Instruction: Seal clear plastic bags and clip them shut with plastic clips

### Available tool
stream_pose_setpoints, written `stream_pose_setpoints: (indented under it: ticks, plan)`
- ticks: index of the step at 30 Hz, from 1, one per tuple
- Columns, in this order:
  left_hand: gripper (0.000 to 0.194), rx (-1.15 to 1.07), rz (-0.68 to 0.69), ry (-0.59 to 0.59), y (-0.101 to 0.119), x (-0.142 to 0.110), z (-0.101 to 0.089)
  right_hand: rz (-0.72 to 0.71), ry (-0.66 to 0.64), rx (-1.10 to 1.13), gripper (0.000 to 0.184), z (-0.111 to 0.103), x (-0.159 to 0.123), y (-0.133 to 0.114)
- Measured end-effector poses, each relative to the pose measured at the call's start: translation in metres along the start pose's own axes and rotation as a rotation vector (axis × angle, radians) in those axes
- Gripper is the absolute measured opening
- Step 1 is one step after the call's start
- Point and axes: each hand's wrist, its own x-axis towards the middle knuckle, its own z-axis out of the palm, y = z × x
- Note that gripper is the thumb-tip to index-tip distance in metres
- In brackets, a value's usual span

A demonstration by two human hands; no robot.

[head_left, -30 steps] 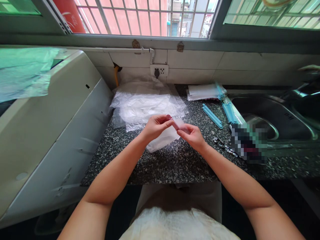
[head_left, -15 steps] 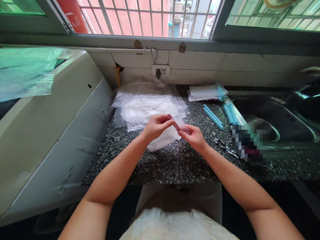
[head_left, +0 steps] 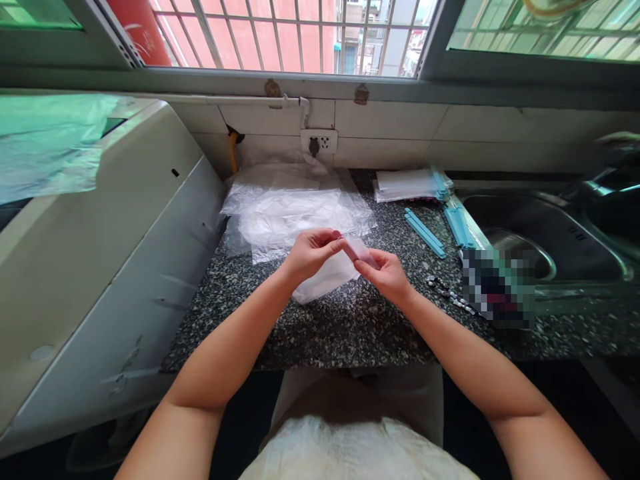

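My left hand (head_left: 311, 256) and my right hand (head_left: 387, 273) are close together over the counter, both closed. Between them runs a narrow pink strip (head_left: 350, 249) along the edge of a translucent plastic bag (head_left: 325, 280). My left fingers pinch the strip's reddish upper end. The right thumb and fingers grip its lower end together with the bag's edge. The rest of the bag hangs down behind my hands. Just beyond lies a heap of clear plastic bags (head_left: 295, 212).
Light blue strips (head_left: 425, 233) lie on the speckled counter (head_left: 320, 340) at right, near a stack of clear packets (head_left: 406, 184). A beaded chain (head_left: 450, 295), a blurred-out item (head_left: 497, 290) and a steel sink (head_left: 595, 267) are further right. A pale appliance (head_left: 145, 220) stands left.
The view has shifted slightly left. My hands keep nearly the same hold, and a little more of the pink strip shows between them.
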Motion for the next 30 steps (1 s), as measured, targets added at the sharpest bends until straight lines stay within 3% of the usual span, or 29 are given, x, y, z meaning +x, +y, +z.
stream_pose_setpoints:
  ticks: [11, 19, 30]
  plan:
    - [0.028, -0.019, -0.032, 0.02, -0.002, 0.0, 0.002, -0.022, 0.049, -0.063, 0.033, -0.005, 0.0, 0.0]
    - [0.031, -0.034, -0.05, 0.044, -0.006, 0.0, 0.007, -0.06, 0.18, 0.059, 0.032, -0.014, 0.005, -0.002]
    - [0.03, 0.079, -0.153, -0.146, -0.014, -0.002, 0.011, -0.118, 0.193, 0.022, 0.032, -0.019, 0.006, -0.003]
